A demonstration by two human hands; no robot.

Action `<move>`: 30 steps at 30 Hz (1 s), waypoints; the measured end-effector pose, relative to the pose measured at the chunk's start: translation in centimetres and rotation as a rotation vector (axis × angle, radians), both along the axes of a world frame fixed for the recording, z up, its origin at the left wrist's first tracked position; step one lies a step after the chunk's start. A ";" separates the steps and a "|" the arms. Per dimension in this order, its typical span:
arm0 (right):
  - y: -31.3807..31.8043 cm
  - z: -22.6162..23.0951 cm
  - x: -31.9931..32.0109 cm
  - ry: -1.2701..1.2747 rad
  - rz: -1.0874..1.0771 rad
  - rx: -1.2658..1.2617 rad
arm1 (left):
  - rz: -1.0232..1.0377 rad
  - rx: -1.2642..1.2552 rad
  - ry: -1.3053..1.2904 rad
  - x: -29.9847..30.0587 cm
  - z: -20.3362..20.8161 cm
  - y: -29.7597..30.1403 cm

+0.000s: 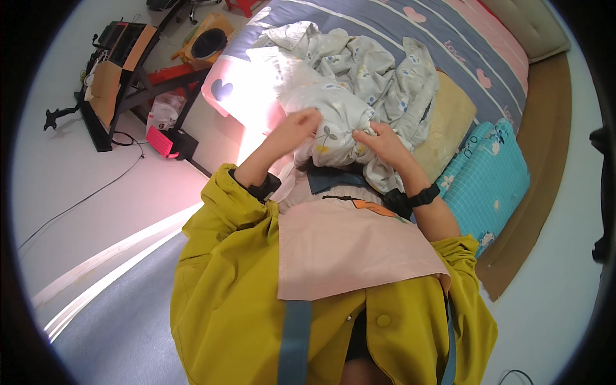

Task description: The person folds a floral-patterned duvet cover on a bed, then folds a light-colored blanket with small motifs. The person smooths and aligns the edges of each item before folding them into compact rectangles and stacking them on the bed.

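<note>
A bunched white bedding cloth (pixel 340 106), printed with leaves and small blue and yellow motifs, lies heaped at the near end of the bed in front of me. My left hand (pixel 299 128) is on its left side, fingers curled in against the fabric and slightly blurred. On the other side, my right hand (pixel 385 144) pinches a gathered fold between thumb and fingers. Between the hands the cloth bulges into a rounded bundle. A dark blue piece of fabric (pixel 335 179) shows beneath it, close to my pink apron (pixel 359 247).
Right of the cloth are a beige pad (pixel 449 122) and folded turquoise checked bedding (pixel 491 183). The striped heart-print bed sheet (pixel 449 38) stretches behind, up to a padded headboard (pixel 536 29). A dark-framed desk (pixel 122 83) and a pink-fronted box (pixel 168 142) stand at left.
</note>
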State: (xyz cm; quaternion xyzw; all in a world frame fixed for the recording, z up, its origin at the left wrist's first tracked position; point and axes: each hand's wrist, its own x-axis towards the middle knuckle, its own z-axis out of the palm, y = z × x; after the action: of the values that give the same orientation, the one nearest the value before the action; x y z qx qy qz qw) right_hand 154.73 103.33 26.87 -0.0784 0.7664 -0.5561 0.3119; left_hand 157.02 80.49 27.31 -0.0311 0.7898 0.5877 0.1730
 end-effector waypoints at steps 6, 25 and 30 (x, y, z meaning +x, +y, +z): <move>-1.5 0.4 1.0 0.508 0.247 0.261 | 0.324 -0.197 0.281 -2.3 -1.7 -1.2; 11.8 -1.8 1.8 0.335 0.427 0.893 | 0.414 0.662 -0.070 -6.7 -1.7 -10.3; 17.8 -0.2 1.7 0.540 -0.206 1.211 | 0.738 1.003 -0.090 -5.8 3.8 -11.5</move>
State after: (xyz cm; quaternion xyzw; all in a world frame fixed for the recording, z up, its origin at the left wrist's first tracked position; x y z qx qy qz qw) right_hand 156.45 121.16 26.64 0.0477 0.9978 -0.0160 0.0436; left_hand 151.21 69.02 31.12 -0.2416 0.3470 0.9061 -0.0147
